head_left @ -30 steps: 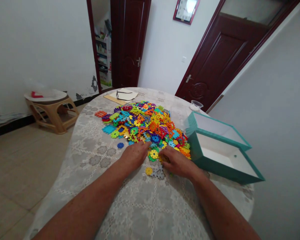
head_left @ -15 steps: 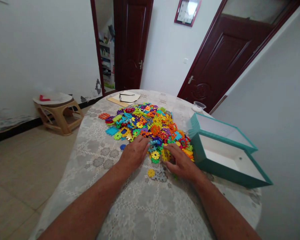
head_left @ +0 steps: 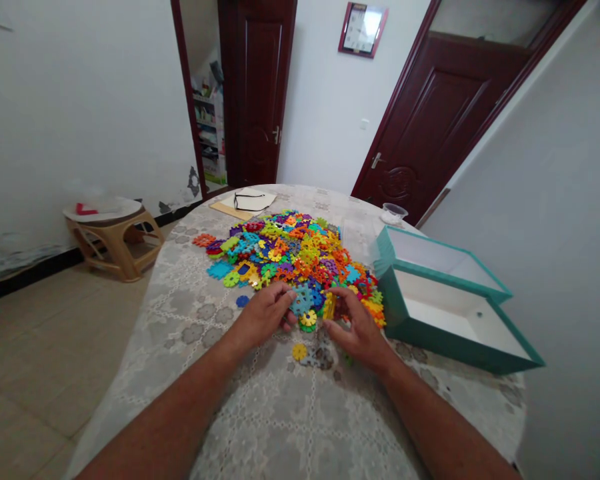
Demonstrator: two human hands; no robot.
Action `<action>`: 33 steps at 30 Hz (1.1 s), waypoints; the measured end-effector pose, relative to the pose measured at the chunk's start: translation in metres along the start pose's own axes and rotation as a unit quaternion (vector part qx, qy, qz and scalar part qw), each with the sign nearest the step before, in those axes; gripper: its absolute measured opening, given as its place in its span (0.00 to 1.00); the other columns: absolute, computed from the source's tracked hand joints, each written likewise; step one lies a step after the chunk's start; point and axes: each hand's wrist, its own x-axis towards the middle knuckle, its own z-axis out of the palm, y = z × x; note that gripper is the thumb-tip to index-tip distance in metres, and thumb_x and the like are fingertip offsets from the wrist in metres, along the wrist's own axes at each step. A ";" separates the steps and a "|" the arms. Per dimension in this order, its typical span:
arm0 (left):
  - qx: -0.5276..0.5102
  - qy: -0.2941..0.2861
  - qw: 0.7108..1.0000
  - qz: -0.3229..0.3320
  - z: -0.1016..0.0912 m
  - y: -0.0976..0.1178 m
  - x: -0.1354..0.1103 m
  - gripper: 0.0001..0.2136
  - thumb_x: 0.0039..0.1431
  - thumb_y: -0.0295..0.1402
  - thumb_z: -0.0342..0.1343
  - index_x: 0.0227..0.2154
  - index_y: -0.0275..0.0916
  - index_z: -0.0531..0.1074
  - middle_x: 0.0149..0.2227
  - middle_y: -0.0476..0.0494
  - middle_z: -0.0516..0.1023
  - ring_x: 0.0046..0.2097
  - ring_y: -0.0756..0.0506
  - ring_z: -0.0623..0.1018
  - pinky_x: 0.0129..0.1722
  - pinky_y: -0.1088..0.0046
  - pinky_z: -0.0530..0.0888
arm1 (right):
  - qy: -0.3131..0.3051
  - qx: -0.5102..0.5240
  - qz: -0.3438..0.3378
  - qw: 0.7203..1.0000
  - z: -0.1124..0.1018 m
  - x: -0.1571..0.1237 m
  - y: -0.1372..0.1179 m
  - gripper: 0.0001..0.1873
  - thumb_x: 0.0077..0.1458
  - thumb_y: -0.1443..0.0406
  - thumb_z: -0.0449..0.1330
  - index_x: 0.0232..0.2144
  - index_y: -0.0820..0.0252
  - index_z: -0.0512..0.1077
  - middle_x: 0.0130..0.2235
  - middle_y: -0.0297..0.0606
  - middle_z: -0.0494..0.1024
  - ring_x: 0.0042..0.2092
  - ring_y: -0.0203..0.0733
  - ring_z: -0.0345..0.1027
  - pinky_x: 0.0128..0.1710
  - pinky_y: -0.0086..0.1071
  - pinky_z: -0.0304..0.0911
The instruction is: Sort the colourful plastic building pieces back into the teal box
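A heap of colourful plastic interlocking pieces lies in the middle of a round table with a lace-pattern cloth. At the heap's near edge, my left hand pinches a light blue piece between thumb and fingers. My right hand is beside it, fingers curled round a yellow piece. Under and between the hands rest a yellow-on-green round piece, a small yellow disc and a grey piece.
Two open teal boxes with white insides sit on the table's right side. Glasses on paper and a small clear cup lie at the far edge. A tan stool stands on the floor at left.
Both hands have gone from lying flat on the pieces to lifted and pinching: the left took up a light blue piece, the right a yellow one. The view shifted slightly.
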 end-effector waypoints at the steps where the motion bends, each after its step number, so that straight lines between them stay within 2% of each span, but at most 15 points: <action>1: 0.001 -0.012 1.000 0.001 0.002 -0.001 0.000 0.17 0.68 0.51 0.52 0.39 0.41 0.69 0.26 0.49 0.79 0.26 0.47 0.78 0.28 0.72 0.74 | 0.001 -0.002 -0.011 1.000 0.003 -0.001 -0.002 0.29 0.60 0.62 0.64 0.62 0.52 0.64 0.54 0.43 0.75 0.48 0.46 0.72 0.50 0.41 0.70; 5: 0.018 -0.077 0.997 0.024 0.006 -0.001 -0.004 0.17 0.69 0.50 0.52 0.36 0.40 0.70 0.27 0.47 0.79 0.28 0.47 0.78 0.31 0.71 0.75 | -0.036 0.004 -0.040 0.999 0.012 -0.002 -0.007 0.29 0.59 0.64 0.65 0.61 0.51 0.66 0.58 0.44 0.74 0.55 0.49 0.71 0.54 0.42 0.69; 8: 0.046 -0.121 0.990 0.052 0.003 0.003 -0.006 0.19 0.70 0.50 0.50 0.35 0.40 0.72 0.28 0.45 0.80 0.30 0.46 0.79 0.33 0.70 0.76 | -0.067 0.076 0.010 0.995 0.017 -0.003 -0.004 0.26 0.60 0.62 0.65 0.60 0.51 0.69 0.54 0.40 0.78 0.51 0.47 0.74 0.53 0.41 0.70; 12: 0.080 -0.151 0.983 0.073 -0.006 0.011 -0.009 0.20 0.72 0.49 0.47 0.40 0.39 0.75 0.31 0.46 0.79 0.31 0.47 0.78 0.34 0.71 0.76 | -0.069 0.235 0.075 0.967 0.019 -0.001 -0.001 0.21 0.63 0.60 0.64 0.57 0.51 0.71 0.49 0.38 0.80 0.48 0.45 0.76 0.50 0.40 0.71; 14: 0.133 -0.130 0.977 0.100 -0.016 0.013 -0.010 0.19 0.73 0.46 0.46 0.45 0.39 0.76 0.35 0.45 0.81 0.34 0.46 0.79 0.37 0.70 0.76 | -0.046 0.289 0.091 0.952 0.017 0.001 0.000 0.26 0.61 0.60 0.66 0.60 0.50 0.70 0.50 0.39 0.80 0.49 0.45 0.75 0.51 0.40 0.71; 16: 0.223 -0.067 0.963 0.135 -0.029 0.013 -0.011 0.16 0.73 0.43 0.48 0.50 0.41 0.77 0.42 0.43 0.83 0.41 0.44 0.80 0.45 0.67 0.76 | -0.023 0.308 0.113 0.944 0.014 0.003 0.001 0.29 0.58 0.60 0.68 0.61 0.49 0.70 0.50 0.38 0.79 0.47 0.45 0.75 0.49 0.39 0.71; 17: 0.272 -0.031 0.950 0.148 -0.035 0.012 -0.011 0.15 0.71 0.42 0.52 0.52 0.42 0.76 0.47 0.42 0.82 0.45 0.43 0.80 0.49 0.65 0.75 | -0.017 0.304 0.126 0.944 0.012 0.005 0.002 0.28 0.57 0.59 0.69 0.59 0.50 0.72 0.48 0.38 0.80 0.46 0.45 0.74 0.47 0.38 0.70; 19: 0.350 0.000 0.923 0.160 -0.044 0.008 -0.011 0.17 0.66 0.39 0.58 0.56 0.43 0.74 0.52 0.40 0.80 0.50 0.41 0.79 0.55 0.61 0.74 | -0.013 0.281 0.149 0.948 0.008 0.006 0.004 0.21 0.54 0.59 0.70 0.51 0.52 0.77 0.43 0.36 0.80 0.42 0.44 0.73 0.42 0.36 0.69; 22: 0.433 -0.011 0.888 0.158 -0.045 0.001 -0.010 0.22 0.62 0.37 0.63 0.59 0.46 0.71 0.56 0.39 0.76 0.57 0.38 0.76 0.58 0.60 0.73 | -0.016 0.257 0.160 0.953 0.003 0.007 0.007 0.14 0.52 0.58 0.70 0.41 0.54 0.78 0.36 0.33 0.78 0.37 0.42 0.70 0.37 0.34 0.66; 26: 0.509 -0.025 0.853 0.112 -0.032 -0.002 -0.009 0.22 0.59 0.37 0.66 0.56 0.45 0.72 0.56 0.38 0.74 0.57 0.36 0.76 0.53 0.61 0.75 | -0.038 0.245 0.157 0.956 0.002 0.005 0.008 0.12 0.55 0.57 0.68 0.40 0.54 0.77 0.35 0.32 0.76 0.35 0.40 0.67 0.36 0.32 0.63; 30: 0.521 -0.020 0.845 0.119 -0.029 0.003 -0.012 0.19 0.61 0.38 0.64 0.54 0.42 0.72 0.55 0.38 0.74 0.56 0.37 0.76 0.52 0.61 0.75 | -0.052 0.234 0.148 0.959 0.003 0.004 0.002 0.15 0.57 0.54 0.68 0.43 0.54 0.78 0.35 0.32 0.76 0.34 0.39 0.67 0.35 0.32 0.63; 33: 0.503 -0.005 0.851 0.152 -0.028 0.006 -0.015 0.22 0.63 0.40 0.63 0.57 0.42 0.70 0.56 0.38 0.74 0.56 0.37 0.76 0.54 0.60 0.75 | -0.066 0.244 0.139 0.958 0.002 0.003 -0.003 0.19 0.59 0.52 0.67 0.48 0.54 0.78 0.40 0.35 0.79 0.36 0.40 0.68 0.36 0.33 0.65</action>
